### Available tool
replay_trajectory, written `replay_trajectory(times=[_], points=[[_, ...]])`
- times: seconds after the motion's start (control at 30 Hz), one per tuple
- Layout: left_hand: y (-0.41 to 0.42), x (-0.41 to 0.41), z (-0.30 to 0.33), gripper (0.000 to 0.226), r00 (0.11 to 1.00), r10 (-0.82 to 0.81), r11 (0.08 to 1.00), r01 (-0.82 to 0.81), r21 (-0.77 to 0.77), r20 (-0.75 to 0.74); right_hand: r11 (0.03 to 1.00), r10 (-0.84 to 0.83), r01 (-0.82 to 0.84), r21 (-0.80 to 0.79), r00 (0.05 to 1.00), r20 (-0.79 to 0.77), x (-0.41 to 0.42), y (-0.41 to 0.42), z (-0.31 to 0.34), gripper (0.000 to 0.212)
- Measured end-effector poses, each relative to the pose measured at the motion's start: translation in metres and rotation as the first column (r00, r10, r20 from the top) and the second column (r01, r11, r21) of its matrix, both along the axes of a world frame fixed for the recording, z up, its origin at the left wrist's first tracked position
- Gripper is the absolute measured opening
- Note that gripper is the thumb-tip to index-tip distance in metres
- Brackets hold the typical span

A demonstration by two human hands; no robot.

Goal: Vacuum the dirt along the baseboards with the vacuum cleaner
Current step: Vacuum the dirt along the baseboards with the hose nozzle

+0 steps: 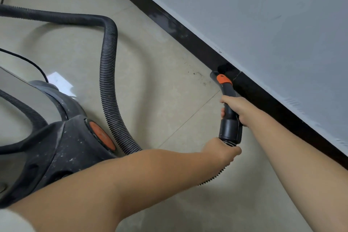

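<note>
Black plastic vacuum nozzle with an orange clip (223,79) is set against the dark baseboard (197,47), just beside scattered dirt specks (199,76). Its handle is gripped by the right hand (237,109) and the ribbed grey hose (108,73) by the left hand (222,151) — a slow, low sweep leftward over the specks seems best. No writing is legible.

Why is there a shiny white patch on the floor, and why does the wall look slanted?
Head view: the white patch is glare, light bouncing off the glossy floor beside the vacuum cleaner; the wall and baseboard slant because the wide-angle head camera is tilted.
</note>
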State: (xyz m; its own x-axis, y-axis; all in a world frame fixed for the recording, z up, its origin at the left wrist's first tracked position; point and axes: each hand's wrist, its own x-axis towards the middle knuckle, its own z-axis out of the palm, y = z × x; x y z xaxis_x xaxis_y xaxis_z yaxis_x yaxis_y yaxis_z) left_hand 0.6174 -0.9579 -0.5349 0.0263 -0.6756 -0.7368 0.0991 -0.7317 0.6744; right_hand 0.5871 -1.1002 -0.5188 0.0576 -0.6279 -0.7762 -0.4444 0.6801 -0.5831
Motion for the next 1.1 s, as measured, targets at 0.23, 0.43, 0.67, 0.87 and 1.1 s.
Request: replay_trajectory(times=[0.23,0.43,0.67,0.87,1.1], points=[[0.034,-0.023,0.007,0.012,0.999,0.034,0.999,-0.033,0.036,-0.03,0.997,0.077,-0.078,0.022,0.997,0.03,-0.012,0.035,0.004,0.011],[0.028,-0.014,0.015,0.013,0.998,0.061,0.998,-0.06,0.028,-0.032,0.997,0.07,-0.071,0.026,0.997,0.033,-0.005,0.028,0.006,0.012],[0.013,0.015,0.012,0.011,0.993,0.118,0.993,-0.118,0.004,-0.016,0.994,0.101,-0.102,0.025,0.993,0.058,0.027,0.011,0.004,0.01],[0.003,0.037,0.002,0.01,0.984,0.177,0.984,-0.177,-0.013,0.004,0.99,0.138,-0.139,0.012,0.988,0.065,0.057,0.0,-0.003,0.009],[-0.013,0.053,-0.002,0.008,0.972,0.235,0.972,-0.235,-0.029,0.009,0.982,0.191,-0.191,-0.004,0.98,0.05,0.079,-0.021,-0.008,0.011]])
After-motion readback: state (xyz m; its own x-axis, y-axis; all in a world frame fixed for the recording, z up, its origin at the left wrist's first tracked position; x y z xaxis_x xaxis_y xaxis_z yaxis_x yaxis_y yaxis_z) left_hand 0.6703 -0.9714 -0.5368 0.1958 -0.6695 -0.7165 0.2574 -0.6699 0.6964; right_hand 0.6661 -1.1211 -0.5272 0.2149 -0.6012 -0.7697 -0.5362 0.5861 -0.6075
